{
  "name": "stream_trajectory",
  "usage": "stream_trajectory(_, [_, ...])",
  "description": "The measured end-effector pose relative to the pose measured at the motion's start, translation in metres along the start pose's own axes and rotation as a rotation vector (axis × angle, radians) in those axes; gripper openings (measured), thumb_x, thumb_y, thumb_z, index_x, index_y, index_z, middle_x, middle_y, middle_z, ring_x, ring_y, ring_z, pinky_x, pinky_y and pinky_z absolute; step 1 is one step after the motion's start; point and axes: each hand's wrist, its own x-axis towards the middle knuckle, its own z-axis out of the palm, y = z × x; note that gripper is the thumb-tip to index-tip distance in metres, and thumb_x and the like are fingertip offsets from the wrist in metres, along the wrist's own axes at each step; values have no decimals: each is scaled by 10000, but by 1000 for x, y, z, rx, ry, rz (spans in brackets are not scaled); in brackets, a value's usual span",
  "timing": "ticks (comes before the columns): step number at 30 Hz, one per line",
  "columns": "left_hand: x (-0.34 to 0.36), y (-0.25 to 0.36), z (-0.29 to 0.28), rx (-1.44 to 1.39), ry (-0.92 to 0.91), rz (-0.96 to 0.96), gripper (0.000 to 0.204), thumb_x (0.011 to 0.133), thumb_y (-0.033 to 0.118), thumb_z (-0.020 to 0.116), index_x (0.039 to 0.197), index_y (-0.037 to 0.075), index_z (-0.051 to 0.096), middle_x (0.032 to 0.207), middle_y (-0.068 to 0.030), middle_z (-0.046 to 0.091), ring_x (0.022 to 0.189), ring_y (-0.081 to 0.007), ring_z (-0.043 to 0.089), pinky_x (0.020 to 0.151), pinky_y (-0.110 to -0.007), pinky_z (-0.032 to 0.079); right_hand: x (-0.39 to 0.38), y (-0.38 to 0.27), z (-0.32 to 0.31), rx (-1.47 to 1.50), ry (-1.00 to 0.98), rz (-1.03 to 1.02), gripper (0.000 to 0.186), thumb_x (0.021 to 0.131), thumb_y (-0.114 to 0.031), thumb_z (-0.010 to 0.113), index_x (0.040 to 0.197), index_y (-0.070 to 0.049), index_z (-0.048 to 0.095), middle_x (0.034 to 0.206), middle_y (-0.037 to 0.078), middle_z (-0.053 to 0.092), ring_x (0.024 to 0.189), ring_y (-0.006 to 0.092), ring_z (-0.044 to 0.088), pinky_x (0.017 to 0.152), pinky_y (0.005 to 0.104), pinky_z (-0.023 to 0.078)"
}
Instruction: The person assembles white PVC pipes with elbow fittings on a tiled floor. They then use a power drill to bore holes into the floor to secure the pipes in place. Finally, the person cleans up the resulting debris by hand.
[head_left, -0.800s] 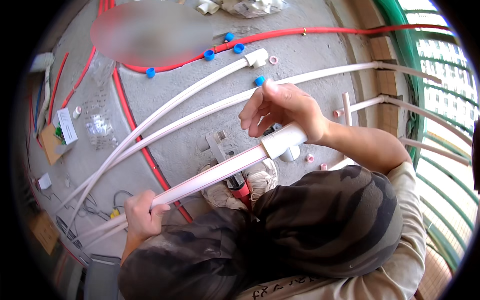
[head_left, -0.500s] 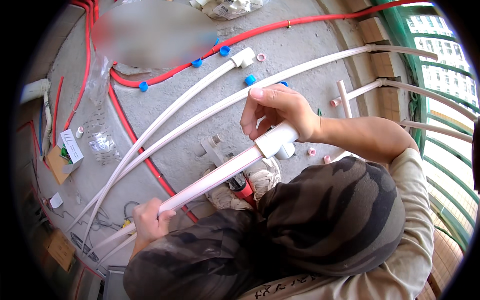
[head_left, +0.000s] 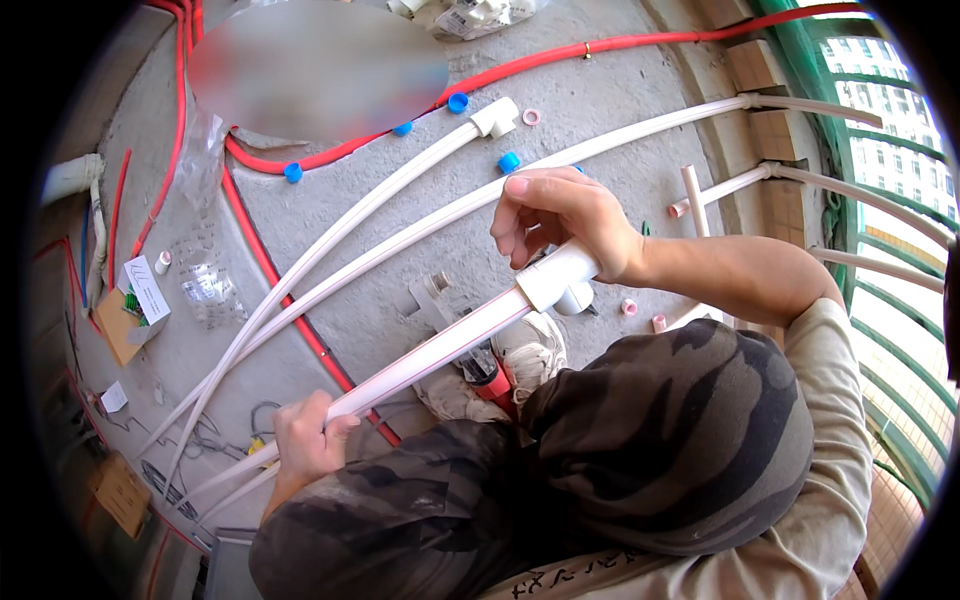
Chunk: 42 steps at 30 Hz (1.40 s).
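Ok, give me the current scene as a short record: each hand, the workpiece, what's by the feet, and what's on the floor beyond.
left hand: left hand closed around the striped white pipe
right hand: right hand with palm against the tee fitting, fingers loosely curled
workpiece: pipe slanting across the lap, tee fitting at its right end
by the feet: red-handled tool between the shoes
floor beyond: tee-ended pipe, red tubing, blue caps
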Motion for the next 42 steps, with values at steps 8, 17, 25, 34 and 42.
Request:
stream_trajectory(8, [7,-15,22,110,248,-30,390,925,358,740,866,-3,606,747,-213,576,679,-452,571,606,-502,419,15,-27,-15,-445,-149,-406,525,1046,-484,525,1017,13,693,959,128,697,890,225,674,797,351,533])
stream_trajectory(17, [18,-2,0,288,457,131,374,803,271,836,927,-18,632,717,-159,542,616,-406,532,558,-488,388,5,-59,-18,-1048,-337,-798,532,761,-267,921,1154,0,682,1034,146,721,915,347,708,780,399,554])
stream_trajectory(25, [2,4,-5,224,490,170,401,758,270,853,894,-36,633,668,-141,525,567,-364,521,535,-454,368,-14,-53,0,-920,-283,-745,552,701,-255,969,1099,21,704,1030,151,738,894,287,731,791,350,558])
stream_trajectory(34, [19,11,-14,114,326,54,296,811,198,817,811,10,588,646,-169,587,589,-412,588,557,-488,431,-5,-56,-6,-816,-228,-608,465,775,-323,926,1045,-9,713,935,92,721,790,187,681,701,312,521])
stream_trajectory(42, [63,44,-5,-43,-34,-136,434,997,435,686,914,28,562,683,-196,622,670,-423,677,584,-482,485,13,-64,-63,-447,-61,-393,699,1077,-575,404,947,26,736,812,84,666,752,152,623,694,301,494])
